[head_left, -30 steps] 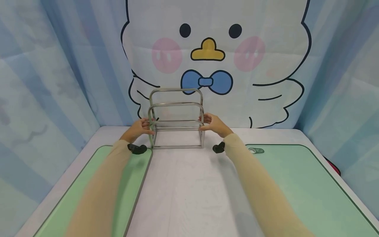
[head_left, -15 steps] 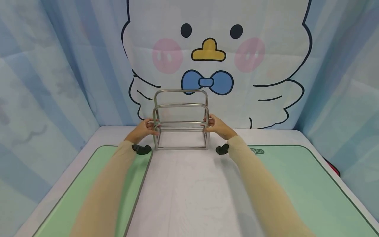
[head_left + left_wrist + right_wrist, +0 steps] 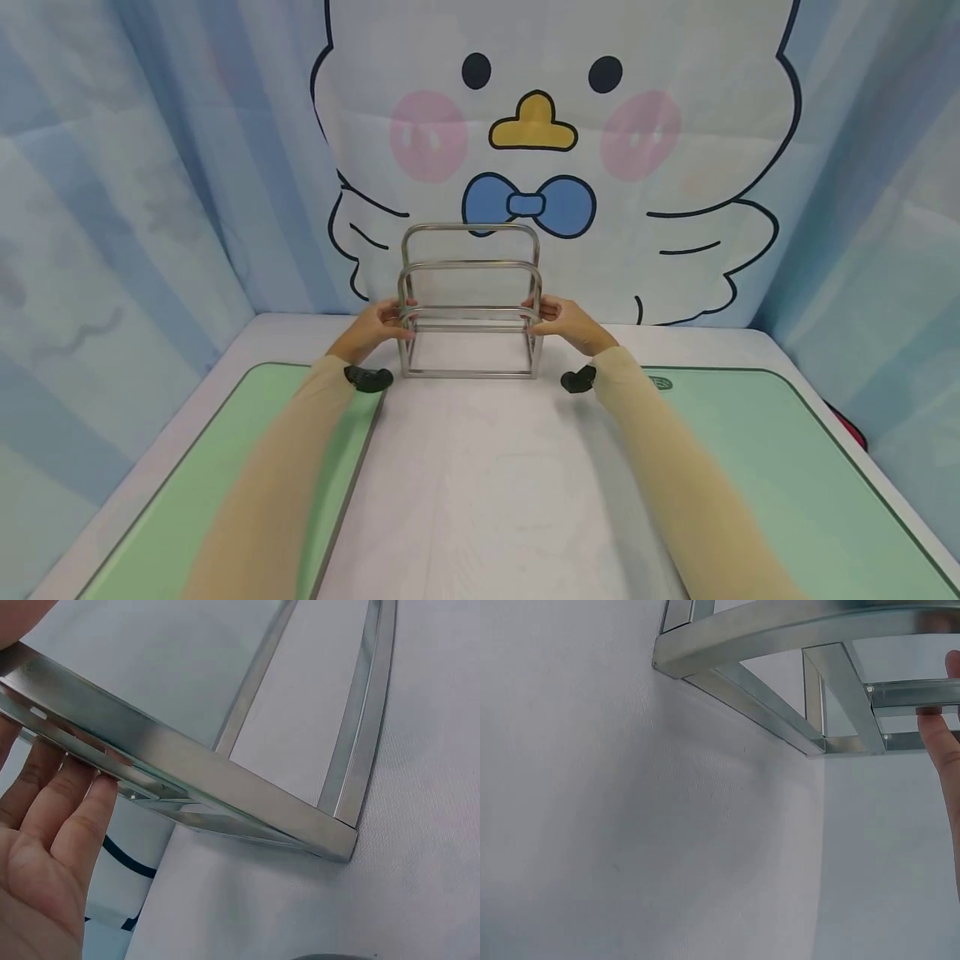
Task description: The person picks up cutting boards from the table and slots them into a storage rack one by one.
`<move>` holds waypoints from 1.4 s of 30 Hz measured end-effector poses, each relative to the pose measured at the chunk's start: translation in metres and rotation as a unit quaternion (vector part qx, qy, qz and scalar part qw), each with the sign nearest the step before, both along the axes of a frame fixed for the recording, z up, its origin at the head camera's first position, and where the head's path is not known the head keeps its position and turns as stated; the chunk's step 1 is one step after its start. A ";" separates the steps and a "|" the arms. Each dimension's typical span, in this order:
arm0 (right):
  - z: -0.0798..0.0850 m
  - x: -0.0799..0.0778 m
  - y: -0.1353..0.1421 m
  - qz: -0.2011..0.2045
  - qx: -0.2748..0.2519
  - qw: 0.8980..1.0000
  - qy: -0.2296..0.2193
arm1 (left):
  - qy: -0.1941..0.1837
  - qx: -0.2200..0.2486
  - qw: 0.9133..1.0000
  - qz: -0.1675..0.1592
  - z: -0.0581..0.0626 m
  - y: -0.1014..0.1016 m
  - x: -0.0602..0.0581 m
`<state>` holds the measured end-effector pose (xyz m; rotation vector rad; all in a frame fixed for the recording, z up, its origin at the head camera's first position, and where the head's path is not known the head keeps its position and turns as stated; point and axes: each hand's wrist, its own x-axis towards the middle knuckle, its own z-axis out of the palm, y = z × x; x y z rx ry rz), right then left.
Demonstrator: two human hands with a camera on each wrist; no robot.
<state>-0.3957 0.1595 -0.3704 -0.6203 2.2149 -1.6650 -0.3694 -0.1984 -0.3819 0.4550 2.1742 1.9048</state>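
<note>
A silver metal rack (image 3: 471, 374) with several rounded upright frames stands at the far side of the white table. My left hand (image 3: 375, 327) grips its left side, thumb at the front upright and fingers behind. On the opposite side my right hand (image 3: 572, 323) holds the rack the same way. In the left wrist view, fingers (image 3: 71, 795) curl under the flat metal bar (image 3: 187, 765), and the thumb is mostly cut off. Only part of a finger (image 3: 945, 750) touching a crossbar (image 3: 911, 694) shows in the right wrist view.
A green board (image 3: 247, 433) lies on the left of the white table (image 3: 487, 500), under the left forearm. Another pale green board (image 3: 780, 450) lies on the right. A patterned curtain (image 3: 562, 275) hangs close behind the rack. Something red (image 3: 849, 427) shows at the right edge.
The rack has shifted to the right along the far side of the table, away from the left board's corner. Both hands have moved with it, keeping their hold.
</note>
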 end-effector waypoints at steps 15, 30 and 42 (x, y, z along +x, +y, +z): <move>-0.001 0.003 0.026 -0.007 0.021 1.000 0.010 | 0.010 0.000 1.000 0.004 -0.003 0.021 0.000; 0.000 0.008 0.041 -0.005 0.032 0.999 0.008 | 0.006 -0.011 1.000 0.013 -0.007 0.034 0.002; 0.000 0.014 0.048 -0.009 0.048 0.999 0.018 | 0.013 0.002 1.000 0.010 -0.007 0.041 0.010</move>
